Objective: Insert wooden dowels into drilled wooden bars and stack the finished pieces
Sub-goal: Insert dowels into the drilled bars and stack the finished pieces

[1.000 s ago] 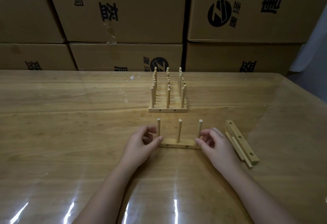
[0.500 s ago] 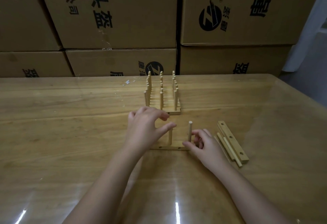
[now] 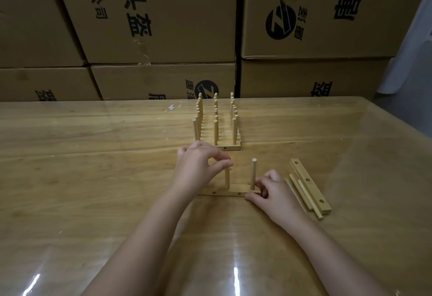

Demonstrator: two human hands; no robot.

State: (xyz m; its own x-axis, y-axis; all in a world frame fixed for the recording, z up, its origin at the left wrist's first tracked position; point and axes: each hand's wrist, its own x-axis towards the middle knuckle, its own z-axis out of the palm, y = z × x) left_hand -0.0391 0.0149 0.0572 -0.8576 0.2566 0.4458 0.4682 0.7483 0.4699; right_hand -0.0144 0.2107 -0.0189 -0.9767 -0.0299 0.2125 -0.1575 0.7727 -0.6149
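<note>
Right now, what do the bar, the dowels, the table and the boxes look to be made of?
The bar and dowels: pale, unfinished-looking wood, matte with faint grain. The table: wood grain under what seems a clear glossy sheet, given the glare streaks and visible film edge. The boxes: brown cardboard, matte, taped seam, black print.

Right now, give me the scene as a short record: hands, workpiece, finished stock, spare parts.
left hand: fingers curled over the top of the middle dowel
right hand: pinches the right end of the bar
bar: flat on the table; right dowel upright; left end hidden by the left hand
finished pieces: row behind the bar, dowels up
spare bar: right of the right hand, holes empty, loose dowels beside it
backdrop: cardboard boxes
</note>
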